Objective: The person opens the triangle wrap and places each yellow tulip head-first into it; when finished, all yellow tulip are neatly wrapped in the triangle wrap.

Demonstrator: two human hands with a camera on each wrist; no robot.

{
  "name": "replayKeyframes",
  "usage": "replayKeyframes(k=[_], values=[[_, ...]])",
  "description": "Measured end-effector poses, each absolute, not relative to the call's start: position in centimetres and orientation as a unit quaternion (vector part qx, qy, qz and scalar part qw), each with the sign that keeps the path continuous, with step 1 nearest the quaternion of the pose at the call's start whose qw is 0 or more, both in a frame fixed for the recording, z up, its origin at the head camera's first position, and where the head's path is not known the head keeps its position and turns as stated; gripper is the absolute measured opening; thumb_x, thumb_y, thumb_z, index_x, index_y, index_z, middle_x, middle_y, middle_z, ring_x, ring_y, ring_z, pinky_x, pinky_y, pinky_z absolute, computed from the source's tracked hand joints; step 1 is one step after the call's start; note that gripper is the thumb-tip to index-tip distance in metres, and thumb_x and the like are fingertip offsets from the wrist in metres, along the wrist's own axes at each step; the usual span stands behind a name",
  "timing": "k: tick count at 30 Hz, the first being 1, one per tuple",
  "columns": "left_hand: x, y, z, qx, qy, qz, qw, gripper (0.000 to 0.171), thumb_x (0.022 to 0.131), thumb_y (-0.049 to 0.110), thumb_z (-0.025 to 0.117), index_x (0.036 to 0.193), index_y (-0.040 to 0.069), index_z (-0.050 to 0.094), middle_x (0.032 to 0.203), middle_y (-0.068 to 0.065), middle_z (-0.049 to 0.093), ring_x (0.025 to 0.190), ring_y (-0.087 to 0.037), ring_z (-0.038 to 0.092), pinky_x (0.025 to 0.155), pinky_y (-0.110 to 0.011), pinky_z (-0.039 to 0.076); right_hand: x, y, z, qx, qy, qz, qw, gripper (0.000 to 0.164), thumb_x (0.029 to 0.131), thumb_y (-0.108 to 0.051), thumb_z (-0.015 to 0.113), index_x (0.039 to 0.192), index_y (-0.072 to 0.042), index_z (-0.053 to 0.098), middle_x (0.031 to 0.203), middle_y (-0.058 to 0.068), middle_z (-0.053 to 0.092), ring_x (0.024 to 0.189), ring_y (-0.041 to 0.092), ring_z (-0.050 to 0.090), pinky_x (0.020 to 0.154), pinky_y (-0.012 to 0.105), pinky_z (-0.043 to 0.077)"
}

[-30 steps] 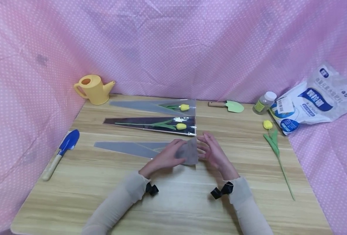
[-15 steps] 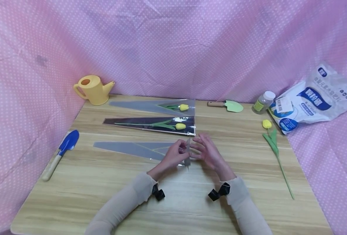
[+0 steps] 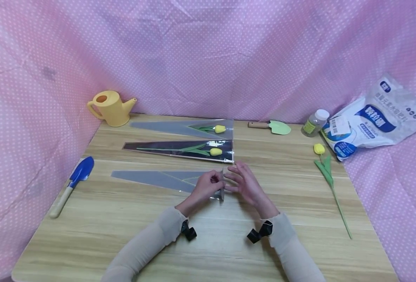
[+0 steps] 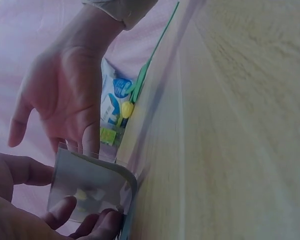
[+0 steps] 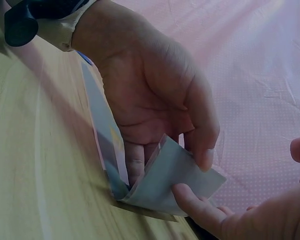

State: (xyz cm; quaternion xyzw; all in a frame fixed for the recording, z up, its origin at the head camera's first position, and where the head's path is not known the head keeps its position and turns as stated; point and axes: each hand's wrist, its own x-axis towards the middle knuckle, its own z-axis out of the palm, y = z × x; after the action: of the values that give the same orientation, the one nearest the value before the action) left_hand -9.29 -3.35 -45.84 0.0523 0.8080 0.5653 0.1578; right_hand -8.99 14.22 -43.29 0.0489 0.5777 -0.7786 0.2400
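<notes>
A long tapered grey flower sleeve point(image 3: 148, 178) lies flat on the table, its wide end folded upright. My left hand point(image 3: 205, 187) pinches that raised end point(image 5: 157, 182), the thumb near its top edge and fingers in the fold. On the other side is my right hand point(image 3: 247, 186), fingers spread and fairly straight, tips right at the sleeve's end. In the right wrist view its thumb point(image 5: 187, 197) lies against the grey face. Behind them lie a dark sleeve point(image 3: 148, 145) and a grey sleeve point(image 3: 158, 126), each with a yellow tulip inside. A loose yellow tulip point(image 3: 329, 178) lies at right.
A yellow watering can point(image 3: 112, 109) stands at the back left, a blue trowel point(image 3: 79, 172) along the left edge. At the back are a green trowel point(image 3: 278, 127), a white-capped bottle point(image 3: 313, 124) and a white-and-blue bag point(image 3: 370, 121). Pink dotted cloth point(image 3: 208, 58) surrounds the table.
The sleeve's wide end has been bent from a slant to upright and shifted slightly left. My left hand has curled its fingers onto it; my right hand has followed slightly left.
</notes>
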Motion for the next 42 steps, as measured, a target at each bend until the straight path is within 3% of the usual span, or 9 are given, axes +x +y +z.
replayKeyframes(k=[4, 12, 21, 28, 42], values=[[-9.4, -3.4, -46.1, 0.040, 0.809, 0.564, 0.162, 0.012, 0.082, 0.016, 0.067, 0.090, 0.006, 0.065, 0.092, -0.009, 0.065, 0.082, -0.016, 0.058, 0.069, -0.025, 0.049, -9.0, 14.1, -43.4, 0.050, 0.577, -0.780, 0.237, 0.056, 0.104, -0.043, 0.030, 0.145, -0.010, 0.011, 0.156, 0.020, 0.024, 0.142, 0.042, 0.033, 0.105, 0.055, 0.044], [-9.5, -3.6, -46.4, 0.017, 0.807, 0.571, 0.151, 0.010, 0.084, 0.007, 0.062, 0.086, 0.004, 0.071, 0.093, -0.012, 0.069, 0.084, -0.017, 0.061, 0.073, -0.028, 0.054, -9.1, 13.8, -43.9, 0.069, 0.590, -0.771, 0.230, 0.054, 0.104, -0.041, 0.033, 0.145, -0.010, 0.017, 0.149, 0.020, 0.031, 0.137, 0.039, 0.040, 0.102, 0.055, 0.047], [-9.9, -3.8, -46.9, -0.019, 0.774, 0.611, 0.164, 0.004, 0.080, 0.003, 0.069, 0.083, 0.001, 0.071, 0.097, -0.012, 0.069, 0.091, -0.019, 0.062, 0.080, -0.029, 0.054, -9.4, 13.7, -44.4, 0.085, 0.602, -0.758, 0.236, 0.053, 0.103, -0.035, 0.039, 0.146, -0.009, 0.020, 0.141, 0.017, 0.038, 0.128, 0.033, 0.048, 0.101, 0.052, 0.049], [-10.2, -3.9, -47.3, -0.014, 0.766, 0.622, 0.161, 0.006, 0.078, 0.004, 0.073, 0.079, -0.002, 0.070, 0.085, -0.007, 0.067, 0.080, -0.014, 0.057, 0.069, -0.023, 0.047, -9.8, 13.4, -45.1, 0.091, 0.638, -0.731, 0.225, 0.052, 0.101, -0.027, 0.047, 0.142, -0.009, 0.023, 0.137, 0.018, 0.044, 0.118, 0.027, 0.057, 0.089, 0.043, 0.057], [-10.2, -3.9, -47.6, -0.015, 0.763, 0.628, 0.152, 0.013, 0.077, 0.008, 0.076, 0.071, 0.000, 0.068, 0.067, 0.004, 0.060, 0.071, -0.011, 0.053, 0.066, -0.023, 0.044, -11.1, 12.2, -45.5, 0.120, 0.721, -0.656, 0.189, 0.062, 0.093, -0.027, 0.061, 0.143, -0.011, 0.028, 0.130, 0.020, 0.052, 0.097, 0.022, 0.065, 0.073, 0.036, 0.060]])
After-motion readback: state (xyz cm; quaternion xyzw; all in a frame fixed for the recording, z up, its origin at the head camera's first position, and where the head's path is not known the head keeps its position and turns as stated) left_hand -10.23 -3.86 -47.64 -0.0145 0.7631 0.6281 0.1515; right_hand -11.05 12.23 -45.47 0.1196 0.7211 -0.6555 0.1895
